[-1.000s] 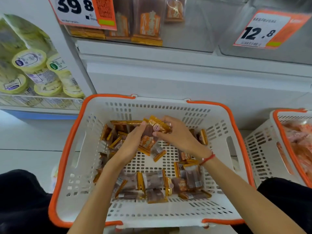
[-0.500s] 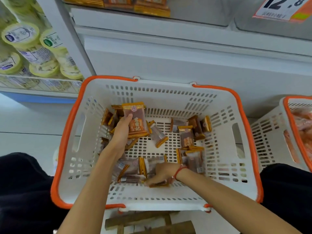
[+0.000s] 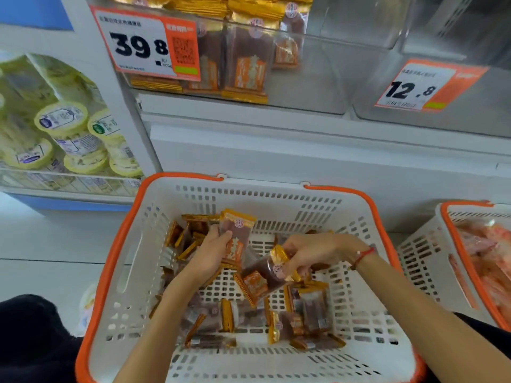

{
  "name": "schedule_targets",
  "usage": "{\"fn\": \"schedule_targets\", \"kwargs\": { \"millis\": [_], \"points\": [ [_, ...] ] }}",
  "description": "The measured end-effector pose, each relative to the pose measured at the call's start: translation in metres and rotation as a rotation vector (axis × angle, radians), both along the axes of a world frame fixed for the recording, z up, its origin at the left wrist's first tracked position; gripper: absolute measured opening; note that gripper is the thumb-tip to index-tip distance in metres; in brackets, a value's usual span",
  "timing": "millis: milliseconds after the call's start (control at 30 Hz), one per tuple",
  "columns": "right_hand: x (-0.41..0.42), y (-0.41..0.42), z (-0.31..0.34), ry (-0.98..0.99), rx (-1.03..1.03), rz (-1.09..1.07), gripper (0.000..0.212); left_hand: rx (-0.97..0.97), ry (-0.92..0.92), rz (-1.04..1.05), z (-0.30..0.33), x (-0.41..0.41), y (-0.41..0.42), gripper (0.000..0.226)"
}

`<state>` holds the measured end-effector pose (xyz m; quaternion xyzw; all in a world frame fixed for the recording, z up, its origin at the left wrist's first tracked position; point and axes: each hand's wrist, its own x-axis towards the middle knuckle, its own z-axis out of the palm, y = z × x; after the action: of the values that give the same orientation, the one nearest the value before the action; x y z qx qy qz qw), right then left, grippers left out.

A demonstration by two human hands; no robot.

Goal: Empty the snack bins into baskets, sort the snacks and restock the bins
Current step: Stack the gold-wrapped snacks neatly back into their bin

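A white basket with an orange rim (image 3: 110, 261) stands in front of me, and several brown-and-gold snack packets (image 3: 309, 313) lie loose on its bottom. My left hand (image 3: 210, 252) holds an upright stack of these packets (image 3: 236, 236) over the basket's far left part. My right hand (image 3: 315, 252) pinches one more packet (image 3: 265, 275) by its gold end, tilted, just right of that stack. Above, a clear snack bin (image 3: 304, 78) with the 39.8 price tag (image 3: 146, 44) holds the same packets standing at its left.
A second white basket (image 3: 425, 261) with pinkish packets stands at the right. Another clear bin with a 12.8 tag (image 3: 425, 85) sits right of the first. A shelf of green-lidded tubs (image 3: 69, 131) is at the left. My dark-clothed knees flank the basket.
My right hand picked a packet off the basket's near bottom and lifted it up toward the stack in my left hand. The view tilted up, showing the bins again.
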<state>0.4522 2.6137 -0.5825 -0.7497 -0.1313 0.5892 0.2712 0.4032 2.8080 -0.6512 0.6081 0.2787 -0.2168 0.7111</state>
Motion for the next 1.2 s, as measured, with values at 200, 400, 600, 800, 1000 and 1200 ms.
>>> {"fn": "schedule_targets", "kwargs": {
  "millis": [200,400,600,800,1000,1200],
  "points": [
    [0.018,0.002,0.027,-0.560,0.261,-0.273,0.025,-0.047,-0.088,-0.101,0.040,0.020,-0.020,0.014],
    [0.007,0.015,0.058,-0.803,0.492,-0.596,0.020,-0.175,-0.223,0.001,0.072,0.022,-0.018,0.069],
    [-0.010,0.029,0.102,-1.183,0.455,-0.555,0.043,-0.025,-0.538,0.036,0.130,0.016,-0.026,0.032],
    [0.007,0.028,0.172,-1.034,0.612,-0.438,0.087,0.064,-0.929,-0.002,0.202,0.026,-0.020,0.032],
    [0.049,0.028,0.243,-1.154,0.768,-0.410,0.073,0.500,-1.196,-0.153,0.258,0.090,-0.008,0.036],
    [0.090,0.021,0.266,-1.610,0.542,-0.397,0.062,1.284,-1.074,-0.400,0.257,0.147,0.034,0.061]
  ]
}}
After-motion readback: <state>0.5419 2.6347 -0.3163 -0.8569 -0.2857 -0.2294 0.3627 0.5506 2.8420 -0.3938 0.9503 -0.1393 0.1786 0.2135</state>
